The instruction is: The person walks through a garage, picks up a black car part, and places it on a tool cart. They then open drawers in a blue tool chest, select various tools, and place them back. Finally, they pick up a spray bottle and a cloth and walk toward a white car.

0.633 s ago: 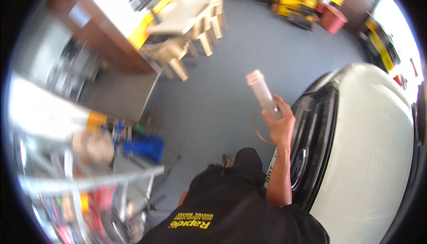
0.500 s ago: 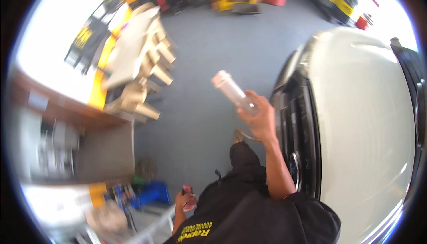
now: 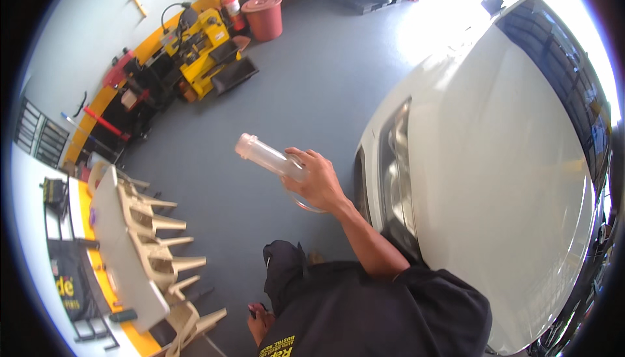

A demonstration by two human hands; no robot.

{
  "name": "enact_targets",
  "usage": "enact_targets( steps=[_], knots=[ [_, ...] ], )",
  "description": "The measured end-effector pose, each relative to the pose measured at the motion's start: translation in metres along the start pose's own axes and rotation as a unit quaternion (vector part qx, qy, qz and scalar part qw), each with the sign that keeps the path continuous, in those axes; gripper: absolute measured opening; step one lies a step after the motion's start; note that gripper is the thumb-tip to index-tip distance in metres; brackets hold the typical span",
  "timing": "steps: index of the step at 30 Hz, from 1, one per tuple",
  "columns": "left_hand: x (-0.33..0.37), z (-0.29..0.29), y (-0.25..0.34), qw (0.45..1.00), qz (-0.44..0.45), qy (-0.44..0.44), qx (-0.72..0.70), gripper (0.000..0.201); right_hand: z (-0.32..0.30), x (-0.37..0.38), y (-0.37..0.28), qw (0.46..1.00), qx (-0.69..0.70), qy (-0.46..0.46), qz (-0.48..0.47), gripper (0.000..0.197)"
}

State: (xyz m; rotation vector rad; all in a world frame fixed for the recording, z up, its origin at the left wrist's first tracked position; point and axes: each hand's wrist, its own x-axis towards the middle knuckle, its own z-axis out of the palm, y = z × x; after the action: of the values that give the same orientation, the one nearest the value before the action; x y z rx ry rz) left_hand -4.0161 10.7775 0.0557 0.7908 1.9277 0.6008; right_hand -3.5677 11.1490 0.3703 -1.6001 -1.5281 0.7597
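My right hand (image 3: 318,180) is wrapped round the lower end of a clear plastic cylinder (image 3: 265,156) with a pale pinkish cap. The cylinder is held tilted, its capped end pointing up and to the left. A thin, pale hose (image 3: 305,205) loops below the same hand. Low at my left side, my left hand (image 3: 262,326) is curled round a small dark and reddish thing, mostly hidden by the fingers. Close on my right is the front of a white car (image 3: 485,181), with its headlight (image 3: 396,168) beside my right forearm.
Along the left wall stands a long table (image 3: 124,240) with several beige plastic chairs (image 3: 153,220). Farther off are a yellow machine (image 3: 207,51), a red bin (image 3: 263,18), a fire extinguisher (image 3: 232,9) and drums on a pallet (image 3: 374,4). Grey floor (image 3: 215,142) runs between.
My view has swung to the right, bringing the car's headlight and windshield into sight and shifting the table to the lower left. Both hands keep their hold.
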Motion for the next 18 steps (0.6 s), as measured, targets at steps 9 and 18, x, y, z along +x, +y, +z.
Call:
enact_targets(
  steps=[9, 18],
  knots=[
    [0.314, 0.081, 0.246, 0.974, -0.047, -0.123, 0.184, 0.039, -0.027, 0.331, 0.157, 0.982, -0.042, 0.116, 0.146, 0.059],
    [0.728, 0.228, 0.711, 0.920, 0.205, -0.109, 0.315, 0.043, -0.166, 0.504, 0.229, 0.906, -0.136, 0.312, 0.250, 0.060]
  ],
)
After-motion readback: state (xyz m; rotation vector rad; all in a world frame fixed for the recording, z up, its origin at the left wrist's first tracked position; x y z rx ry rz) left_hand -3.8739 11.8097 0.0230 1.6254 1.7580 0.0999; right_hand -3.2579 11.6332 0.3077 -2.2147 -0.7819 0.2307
